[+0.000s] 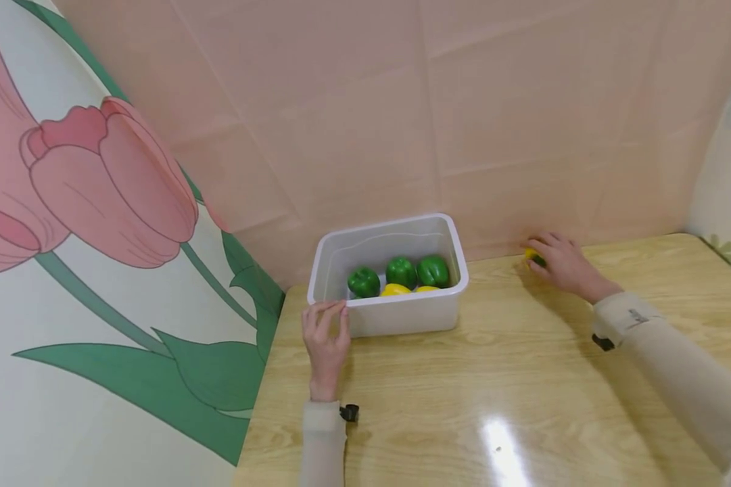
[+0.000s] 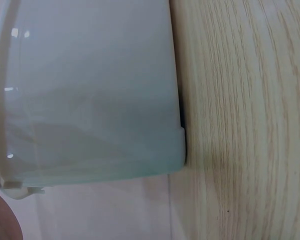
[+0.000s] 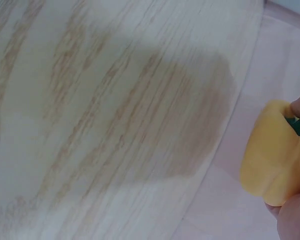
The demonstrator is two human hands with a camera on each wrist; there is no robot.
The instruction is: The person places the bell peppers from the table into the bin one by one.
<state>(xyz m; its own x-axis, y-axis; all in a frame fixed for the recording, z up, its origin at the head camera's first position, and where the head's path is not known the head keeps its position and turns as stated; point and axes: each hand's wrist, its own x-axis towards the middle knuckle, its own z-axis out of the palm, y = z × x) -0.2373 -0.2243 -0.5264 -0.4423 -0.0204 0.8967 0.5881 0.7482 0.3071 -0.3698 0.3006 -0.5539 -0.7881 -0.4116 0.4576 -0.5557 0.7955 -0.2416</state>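
A white plastic bin (image 1: 402, 315) stands on the table near its back edge. Inside lie three green bell peppers (image 1: 364, 282) and two yellow bell peppers (image 1: 395, 289), the yellow ones partly hidden by the front wall. My left hand (image 1: 326, 338) grips the bin's rim at the front left corner; the left wrist view shows mostly the bin's outer wall (image 2: 95, 90). Off to the right of the bin, my right hand (image 1: 562, 265) holds another yellow bell pepper (image 3: 270, 155) with a green stem, its fingers covering most of it in the head view.
The light wood table (image 1: 426, 392) spreads in front of the bin and reflects a bright glare spot. Behind it hangs a pinkish cloth (image 1: 353, 122). A wall with painted tulips (image 1: 115, 176) borders the left side.
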